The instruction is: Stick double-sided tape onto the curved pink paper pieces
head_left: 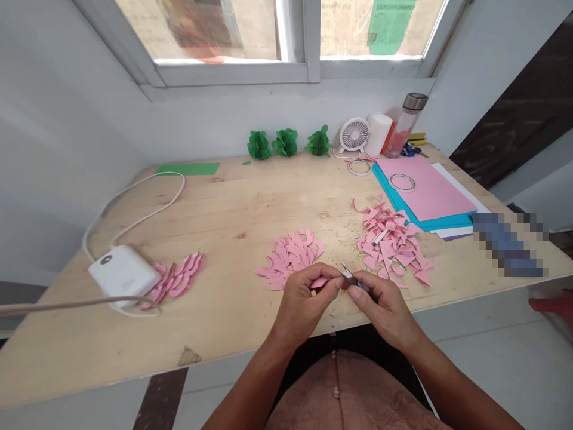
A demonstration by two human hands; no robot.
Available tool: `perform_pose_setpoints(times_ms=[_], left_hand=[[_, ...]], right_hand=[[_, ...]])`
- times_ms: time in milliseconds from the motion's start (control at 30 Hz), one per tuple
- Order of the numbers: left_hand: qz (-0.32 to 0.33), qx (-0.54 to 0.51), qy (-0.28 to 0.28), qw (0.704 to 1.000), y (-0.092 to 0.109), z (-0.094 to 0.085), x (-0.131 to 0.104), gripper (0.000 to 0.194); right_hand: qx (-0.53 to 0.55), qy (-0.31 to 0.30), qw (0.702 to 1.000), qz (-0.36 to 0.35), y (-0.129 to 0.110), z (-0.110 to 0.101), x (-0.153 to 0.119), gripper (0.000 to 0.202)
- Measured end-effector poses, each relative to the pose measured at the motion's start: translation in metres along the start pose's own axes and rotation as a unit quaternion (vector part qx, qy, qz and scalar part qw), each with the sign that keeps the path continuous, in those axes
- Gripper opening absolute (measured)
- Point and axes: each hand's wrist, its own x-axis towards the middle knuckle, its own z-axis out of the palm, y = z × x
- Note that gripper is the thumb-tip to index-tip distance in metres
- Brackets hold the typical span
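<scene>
My left hand (pixel 307 301) pinches a small piece of pink paper (pixel 319 282) over the table's front edge. Close against it, my right hand (pixel 385 307) is closed on a small metal tool (pixel 349 275), which looks like nail clippers; its tip points up and left beside the fingers of my left hand. Behind my left hand lies a pile of curved pink cutouts (pixel 290 254). A heap of pink scraps (pixel 391 242) spreads behind my right hand. More pink cutouts (pixel 181 279), stacked in rows, lie at the left.
A white power bank (pixel 123 275) with a cable (pixel 154 215) is at the left. Three green paper shapes (pixel 285 143), a fan (pixel 354 135) and a bottle (pixel 405 128) stand at the back. Pink sheets (pixel 430 194) and a tape roll (pixel 401 183) lie right.
</scene>
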Motion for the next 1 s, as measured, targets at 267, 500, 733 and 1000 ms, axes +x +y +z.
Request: perform_pose_setpoints(times_ms=[267,500,733,1000], left_hand=[[-0.008,-0.001,0.001,1.0,0.0009,0.0009,0.0003,0.009],[-0.008,0.002,-0.001,1.0,0.0019,0.0008,-0.0007,0.009],[-0.01,0.002,0.001,1.0,0.0029,0.0012,-0.0015,0.009],[-0.006,0.007,-0.001,1.0,0.0018,0.0005,-0.0013,0.012]], right_hand=[[0.003,0.001,1.0,0.0,-0.002,0.0012,-0.0001,0.037],[0.013,0.002,1.0,-0.003,-0.0027,0.0009,0.0003,0.036],[0.007,0.005,1.0,-0.011,-0.0005,0.0015,0.0006,0.036],[-0.004,0.017,1.0,-0.017,-0.0009,0.0014,0.0013,0.036]])
